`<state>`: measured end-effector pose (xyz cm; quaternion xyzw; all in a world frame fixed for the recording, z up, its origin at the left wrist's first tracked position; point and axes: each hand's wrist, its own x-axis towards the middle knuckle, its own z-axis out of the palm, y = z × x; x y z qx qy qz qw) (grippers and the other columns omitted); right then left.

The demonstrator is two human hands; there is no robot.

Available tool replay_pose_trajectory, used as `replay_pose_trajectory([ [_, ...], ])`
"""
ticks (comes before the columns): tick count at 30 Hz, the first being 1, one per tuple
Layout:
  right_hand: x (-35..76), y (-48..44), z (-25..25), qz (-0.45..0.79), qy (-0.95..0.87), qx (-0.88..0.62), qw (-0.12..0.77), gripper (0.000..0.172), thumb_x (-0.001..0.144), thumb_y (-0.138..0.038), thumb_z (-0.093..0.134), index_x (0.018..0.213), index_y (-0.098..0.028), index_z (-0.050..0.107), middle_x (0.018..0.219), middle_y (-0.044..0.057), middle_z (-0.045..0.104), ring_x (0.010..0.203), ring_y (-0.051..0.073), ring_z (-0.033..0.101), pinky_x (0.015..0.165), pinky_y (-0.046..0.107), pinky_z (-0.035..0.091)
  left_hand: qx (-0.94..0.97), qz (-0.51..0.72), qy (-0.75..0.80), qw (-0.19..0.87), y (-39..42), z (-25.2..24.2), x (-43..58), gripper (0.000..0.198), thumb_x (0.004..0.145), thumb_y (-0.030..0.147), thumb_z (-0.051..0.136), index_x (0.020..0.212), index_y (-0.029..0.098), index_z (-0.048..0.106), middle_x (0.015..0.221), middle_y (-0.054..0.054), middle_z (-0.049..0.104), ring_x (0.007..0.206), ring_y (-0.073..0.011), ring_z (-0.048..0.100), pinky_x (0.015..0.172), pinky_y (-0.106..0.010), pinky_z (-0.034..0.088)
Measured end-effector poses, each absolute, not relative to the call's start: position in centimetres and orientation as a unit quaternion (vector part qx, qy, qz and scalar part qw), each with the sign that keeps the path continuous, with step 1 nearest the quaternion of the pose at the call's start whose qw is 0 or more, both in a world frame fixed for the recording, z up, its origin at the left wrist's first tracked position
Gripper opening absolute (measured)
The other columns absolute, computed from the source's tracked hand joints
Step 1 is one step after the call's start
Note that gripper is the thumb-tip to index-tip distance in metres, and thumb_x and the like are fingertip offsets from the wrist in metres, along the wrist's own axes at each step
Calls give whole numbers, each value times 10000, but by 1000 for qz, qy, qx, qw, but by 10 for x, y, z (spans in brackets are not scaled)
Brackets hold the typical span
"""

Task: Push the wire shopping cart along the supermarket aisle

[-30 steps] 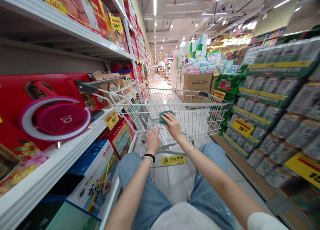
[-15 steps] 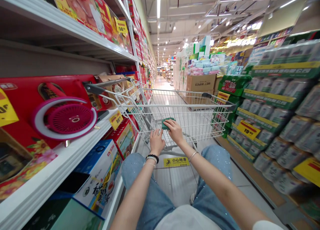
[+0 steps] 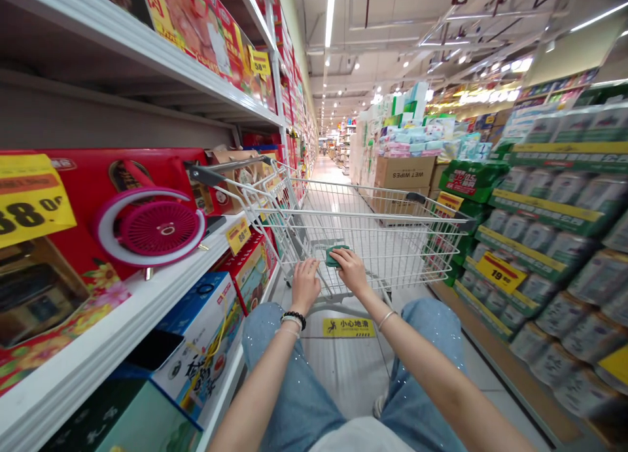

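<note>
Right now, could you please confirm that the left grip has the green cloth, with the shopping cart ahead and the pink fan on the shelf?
No: the head view shows the green cloth in the right grip, not the left grip; the shopping cart is ahead, the pink fan on the shelf.

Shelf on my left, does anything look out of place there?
Yes, probably the fan: it sits unboxed on the shelf, in front of a red box, among packaged goods. I see no spill there.
</note>
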<state>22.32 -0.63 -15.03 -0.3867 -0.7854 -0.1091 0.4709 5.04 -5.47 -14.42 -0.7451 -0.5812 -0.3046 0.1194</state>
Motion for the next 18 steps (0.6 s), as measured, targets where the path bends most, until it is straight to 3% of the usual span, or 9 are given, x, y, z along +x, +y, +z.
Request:
replay_pose_trajectory([
  [3, 209, -4, -125, -123, -778, -366, 495, 635, 710, 47, 468, 1240, -248, 657, 1260, 39, 669, 1216, 231, 549, 1054, 413, 467, -684, -333, -632, 152, -57, -139, 33, 525, 778, 69, 445, 1280, 165, 565, 1334, -117, 596, 1306, -232, 494, 1215, -462, 234],
  [8, 184, 7, -97, -134, -784, -348, 496, 589, 759, 17, 507, 1258, -264, 646, 1307, 37, 643, 1260, 245, 520, 1084, 434, 437, -692, -277, -650, 150, -55, -139, 15, 557, 785, 86, 459, 1320, 211, 553, 1368, -81, 593, 1362, -258, 447, 1223, -521, 175],
  [15, 204, -2, -161, -134, -801, -368, 452, 556, 722, 36, 513, 1174, -235, 692, 1224, 44, 695, 1164, 256, 588, 984, 425, 511, -707, -258, -647, 120, -54, -145, 13, 609, 771, 87, 473, 1367, 199, 531, 1397, -92, 575, 1378, -246, 434, 1221, -482, 193],
  [18, 203, -6, -161, -121, -792, -384, 459, 552, 729, 37, 502, 1167, -238, 694, 1194, 47, 706, 1158, 246, 592, 981, 413, 513, -711, -255, -647, 110, -53, -142, 15, 624, 758, 85, 479, 1370, 199, 528, 1398, -87, 576, 1385, -245, 425, 1224, -489, 179],
])
